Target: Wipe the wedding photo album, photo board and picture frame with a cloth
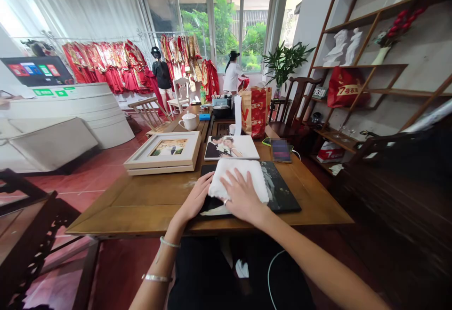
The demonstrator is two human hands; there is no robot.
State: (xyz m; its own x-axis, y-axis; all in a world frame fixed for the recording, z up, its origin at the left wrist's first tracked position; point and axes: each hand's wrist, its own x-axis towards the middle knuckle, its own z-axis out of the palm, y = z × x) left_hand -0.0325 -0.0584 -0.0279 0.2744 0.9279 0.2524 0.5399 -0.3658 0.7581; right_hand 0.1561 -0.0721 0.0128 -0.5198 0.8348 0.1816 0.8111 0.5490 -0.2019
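A dark photo album (pixel 278 190) lies flat on the wooden table (pixel 148 202) in front of me. A folded white cloth (pixel 243 178) rests on top of it. My right hand (pixel 242 197) lies flat on the cloth, fingers stretched out, a ring on one finger. My left hand (pixel 196 199) rests with its fingers stretched over the album's left edge, touching the cloth's corner. Two bracelets sit on my left wrist.
A stack of cream picture frames (pixel 164 152) and a wedding photo book (pixel 231 147) lie further back, with a phone (pixel 281 151), a white cup (pixel 189 122) and a red bag (pixel 257 110). Two people stand by racks of red garments. Shelves line the right wall.
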